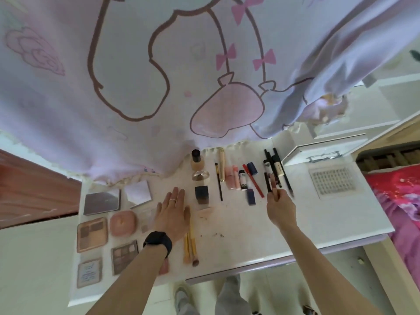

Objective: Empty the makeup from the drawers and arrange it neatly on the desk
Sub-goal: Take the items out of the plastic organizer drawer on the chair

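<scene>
Makeup lies in rows on the white desk [306, 223]. Palettes and compacts [92, 234] fill the left side, with a pink round compact [123, 223] among them. My left hand [173, 213] rests flat and open on the desk between the compacts and a dark square bottle [201, 194]. Two gold-handled brushes [190, 247] lie just below that hand. My right hand [280, 206] is closed around a thin black pencil [268, 184] at the row of black pencils and tubes [276, 165]. Pink lipsticks [234, 177] and a red pencil [253, 180] lie in the middle.
A patterned pink-and-white curtain [159, 76] hangs over the desk's back edge. A drawer [318, 151] stands open at the back right. A clear tray of false lashes [333, 180] lies on the right. A red bedspread [400, 201] borders the desk's right side.
</scene>
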### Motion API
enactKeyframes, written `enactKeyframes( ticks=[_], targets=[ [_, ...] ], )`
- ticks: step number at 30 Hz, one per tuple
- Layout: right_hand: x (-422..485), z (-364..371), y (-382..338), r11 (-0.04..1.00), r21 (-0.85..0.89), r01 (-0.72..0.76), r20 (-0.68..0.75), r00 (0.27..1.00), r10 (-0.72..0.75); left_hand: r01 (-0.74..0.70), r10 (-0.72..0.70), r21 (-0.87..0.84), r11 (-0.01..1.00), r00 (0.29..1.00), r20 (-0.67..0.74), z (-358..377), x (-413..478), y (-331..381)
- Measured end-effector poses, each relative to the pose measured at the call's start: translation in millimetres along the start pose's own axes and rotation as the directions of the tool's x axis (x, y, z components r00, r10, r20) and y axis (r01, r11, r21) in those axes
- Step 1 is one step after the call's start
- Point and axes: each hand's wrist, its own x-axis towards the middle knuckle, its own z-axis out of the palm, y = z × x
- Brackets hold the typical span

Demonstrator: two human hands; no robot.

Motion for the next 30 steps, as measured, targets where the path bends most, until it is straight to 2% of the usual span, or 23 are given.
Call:
enactKeyframes(
  ticks=[4, 7, 10, 14, 18, 21, 26, 30],
  targets=[
    [27.6, 12.6, -8.4, 0.992, -0.108, 0.061, 0.027, 0.998, -0.059, 0.018, -0.019, 0.029, 0.999, 1.000, 0.024, 7.0, -1.0, -1.8],
    [22.7, 16.1, -5.0, 0.975, -0.184, 0.126, -0.014, 0.991, -0.131, 0.028, -0.029, 0.028, 0.999, 0.999, 0.030, 6.6, -0.7, 0.2],
    [14.6, 14.9, 2.2, 0.966, -0.189, 0.175, -0.061, 0.980, -0.189, 0.041, -0.042, 0.024, 0.999, 0.998, 0.040, 5.9, 2.4, 2.9],
    [11.2, 18.3, 14.0, 0.932, -0.199, 0.302, -0.076, 0.944, -0.322, 0.052, -0.053, 0.032, 0.998, 0.998, 0.037, 9.4, 1.5, 2.8],
    [6.8, 30.1, 39.9, 0.846, -0.319, 0.428, -0.057, 0.882, -0.468, 0.052, -0.053, 0.028, 0.998, 0.998, 0.040, 9.1, -0.3, 3.5],
    [9.3, 33.7, 47.9, 0.843, -0.323, 0.430, -0.054, 0.881, -0.470, 0.042, -0.044, 0.037, 0.998, 0.998, 0.051, 6.0, -1.2, 3.3],
    [-15.7, 15.9, 31.4, 0.924, -0.203, 0.324, 0.031, 0.945, -0.324, 0.005, -0.006, 0.021, 1.000, 0.999, 0.054, -8.0, -3.5, -2.1],
    [-66.2, -2.7, 15.3, 0.910, -0.246, 0.334, 0.089, 0.943, -0.322, -0.064, 0.064, 0.048, 0.997, 0.998, 0.000, -32.3, -23.7, -11.8]
  ],
)
